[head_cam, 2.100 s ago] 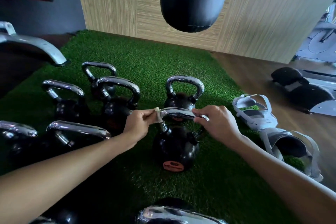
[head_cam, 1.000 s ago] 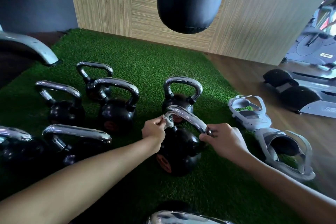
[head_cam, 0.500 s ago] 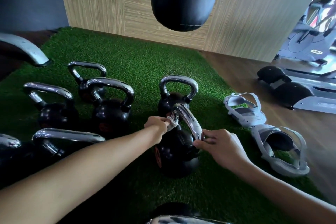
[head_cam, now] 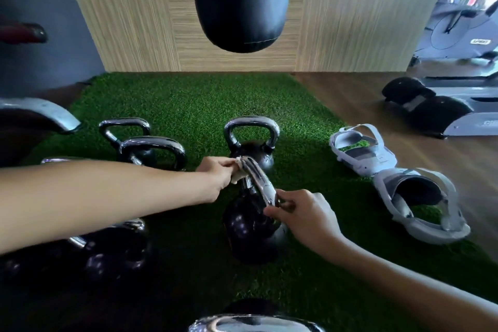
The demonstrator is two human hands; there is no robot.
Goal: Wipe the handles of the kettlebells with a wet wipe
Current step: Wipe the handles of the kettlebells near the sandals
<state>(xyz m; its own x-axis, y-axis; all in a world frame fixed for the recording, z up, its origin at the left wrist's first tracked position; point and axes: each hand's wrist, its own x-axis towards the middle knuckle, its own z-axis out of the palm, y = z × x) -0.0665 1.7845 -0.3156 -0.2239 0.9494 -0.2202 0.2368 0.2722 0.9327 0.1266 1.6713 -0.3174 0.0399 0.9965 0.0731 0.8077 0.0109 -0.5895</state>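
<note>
Wiping 1 kettlebell handle (head_cam: 260, 182) on the turf mat (head_cam: 188, 100).
Left hand (head_cam: 218, 174) pinches the wet wipe (head_cam: 239, 174) against the handle's far end; right hand (head_cam: 304, 215) grips its near end, apparently to steady the kettlebell (head_cam: 249, 232).

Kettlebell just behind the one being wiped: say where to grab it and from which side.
Grip the far kettlebell by its handle's top bar, coming from above. The handle stands upright, loop open, while the left hand crowds the body in front.
</note>
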